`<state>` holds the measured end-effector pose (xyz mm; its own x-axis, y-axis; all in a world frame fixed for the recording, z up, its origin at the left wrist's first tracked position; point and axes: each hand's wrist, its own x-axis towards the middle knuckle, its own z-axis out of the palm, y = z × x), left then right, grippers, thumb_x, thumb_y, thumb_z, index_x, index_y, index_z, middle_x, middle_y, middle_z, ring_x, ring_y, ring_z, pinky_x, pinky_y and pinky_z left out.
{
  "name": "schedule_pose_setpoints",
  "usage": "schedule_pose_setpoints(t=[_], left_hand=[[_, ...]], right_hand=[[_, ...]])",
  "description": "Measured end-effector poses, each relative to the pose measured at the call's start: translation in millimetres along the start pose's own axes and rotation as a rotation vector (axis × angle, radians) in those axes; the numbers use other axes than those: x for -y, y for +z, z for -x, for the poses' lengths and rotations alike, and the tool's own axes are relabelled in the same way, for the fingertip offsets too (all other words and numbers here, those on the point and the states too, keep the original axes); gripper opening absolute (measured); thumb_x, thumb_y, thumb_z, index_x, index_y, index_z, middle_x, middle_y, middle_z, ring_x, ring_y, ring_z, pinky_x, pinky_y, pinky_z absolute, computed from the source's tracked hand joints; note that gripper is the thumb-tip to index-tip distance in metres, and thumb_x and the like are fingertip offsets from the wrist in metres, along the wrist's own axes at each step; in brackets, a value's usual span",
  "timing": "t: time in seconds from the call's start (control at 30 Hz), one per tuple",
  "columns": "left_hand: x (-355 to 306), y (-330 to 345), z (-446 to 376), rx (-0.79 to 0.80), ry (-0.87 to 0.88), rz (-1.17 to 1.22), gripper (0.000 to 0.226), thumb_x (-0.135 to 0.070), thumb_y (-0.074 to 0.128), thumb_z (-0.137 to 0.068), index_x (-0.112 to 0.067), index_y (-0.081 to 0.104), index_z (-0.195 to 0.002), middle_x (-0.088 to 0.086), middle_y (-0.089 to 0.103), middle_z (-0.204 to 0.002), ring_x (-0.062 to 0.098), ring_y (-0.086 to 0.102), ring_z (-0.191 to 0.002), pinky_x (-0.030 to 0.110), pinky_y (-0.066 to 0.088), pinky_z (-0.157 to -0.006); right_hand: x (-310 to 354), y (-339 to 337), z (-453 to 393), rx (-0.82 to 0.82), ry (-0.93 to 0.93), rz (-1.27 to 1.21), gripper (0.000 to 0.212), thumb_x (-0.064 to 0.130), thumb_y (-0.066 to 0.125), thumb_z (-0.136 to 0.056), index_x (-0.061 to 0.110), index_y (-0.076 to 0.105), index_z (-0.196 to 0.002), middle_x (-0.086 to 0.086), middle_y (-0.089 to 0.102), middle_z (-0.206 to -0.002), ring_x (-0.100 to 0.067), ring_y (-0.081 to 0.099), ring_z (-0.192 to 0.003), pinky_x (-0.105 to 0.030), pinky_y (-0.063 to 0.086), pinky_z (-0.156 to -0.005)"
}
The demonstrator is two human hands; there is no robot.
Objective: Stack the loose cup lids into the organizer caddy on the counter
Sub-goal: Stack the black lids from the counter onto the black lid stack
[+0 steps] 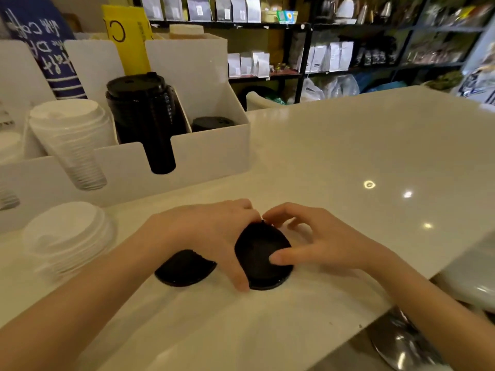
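A black cup lid (261, 259) lies on the white counter near its front edge. My left hand (211, 234) and my right hand (316, 242) both grip it, thumbs and fingertips on its rim. A second black lid (184, 269) lies just left of it, partly under my left wrist. A loose stack of white lids (67, 236) rests at the left. The white organizer caddy (214, 153) stands behind, holding a tall stack of black lids (144, 116), a stack of white lids (72, 135) and a short black stack (211, 123) in its right slot.
The counter's (348, 156) front edge runs diagonally at the lower right, with a metal stool base (401, 341) below it. Dark shelves (308, 49) with bags and packets fill the background. A yellow sign (128, 36) and a blue banner (45, 49) stand behind the caddy.
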<state>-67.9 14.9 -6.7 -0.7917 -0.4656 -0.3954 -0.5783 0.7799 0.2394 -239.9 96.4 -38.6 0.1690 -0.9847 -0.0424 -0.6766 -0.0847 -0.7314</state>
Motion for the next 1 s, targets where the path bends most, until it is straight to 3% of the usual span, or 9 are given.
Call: schedule_pose_setpoints(t=[0.13,0.37,0.5,0.63,0.83,1.0], left_hand=[[-2.9,6.0,-0.8,-0.044,0.001,-0.026,0.081,-0.052,0.078,-0.047,-0.032,0.040,-0.116,-0.013,0.041,-0.114,0.011,0.046,-0.100,0.036,0.049,-0.088],[-0.3,2.6,-1.6,-0.093,0.042,0.020,0.082,-0.052,0.078,-0.048,-0.033,0.041,-0.118,-0.014,0.044,-0.116,0.009,0.044,-0.104,0.034,0.044,-0.095],[8.3,-8.6,1.2,-0.156,0.071,0.080,0.081,-0.052,0.078,-0.051,-0.036,0.040,-0.121,-0.014,0.046,-0.121,0.008,0.043,-0.110,0.030,0.041,-0.098],[20.8,-21.8,6.0,-0.237,0.092,0.208,0.079,-0.046,0.079,-0.054,-0.038,0.040,-0.123,-0.016,0.047,-0.123,0.003,0.043,-0.111,0.023,0.040,-0.096],[45.3,-48.4,23.3,-0.481,0.124,0.414,0.080,-0.050,0.080,-0.050,-0.042,0.042,-0.119,-0.032,0.046,-0.115,-0.018,0.041,-0.109,0.005,0.037,-0.082],[65.5,-67.6,46.7,-0.768,0.144,0.521,0.068,-0.050,0.070,-0.050,-0.042,0.050,-0.115,-0.019,0.057,-0.116,-0.004,0.052,-0.110,0.011,0.046,-0.089]], right_hand=[[0.9,6.6,14.8,0.000,0.010,0.019,0.071,0.045,0.078,-0.058,0.042,0.045,-0.121,0.025,0.052,-0.117,0.008,0.047,-0.109,-0.016,0.043,-0.091],[2.6,8.2,16.7,-0.050,0.019,-0.034,0.071,0.035,0.081,-0.059,0.037,0.047,-0.121,0.027,0.053,-0.115,0.012,0.047,-0.107,-0.006,0.040,-0.088],[5.2,0.0,10.1,-0.099,0.022,-0.036,0.073,0.032,0.082,-0.059,0.035,0.047,-0.123,0.026,0.052,-0.116,0.005,0.049,-0.110,-0.018,0.042,-0.093],[14.3,-12.8,-0.9,-0.158,-0.026,-0.072,0.069,0.034,0.082,-0.056,0.040,0.050,-0.116,0.024,0.057,-0.113,0.005,0.052,-0.106,-0.018,0.045,-0.091],[43.4,-34.5,-34.6,-0.241,-0.130,-0.092,0.071,0.031,0.083,-0.054,0.032,0.052,-0.119,0.011,0.059,-0.118,-0.006,0.054,-0.110,-0.031,0.048,-0.093],[72.9,-48.7,-73.1,-0.301,-0.248,-0.133,0.071,0.039,0.077,-0.050,0.032,0.051,-0.117,0.008,0.060,-0.117,-0.008,0.055,-0.110,-0.031,0.049,-0.093]])
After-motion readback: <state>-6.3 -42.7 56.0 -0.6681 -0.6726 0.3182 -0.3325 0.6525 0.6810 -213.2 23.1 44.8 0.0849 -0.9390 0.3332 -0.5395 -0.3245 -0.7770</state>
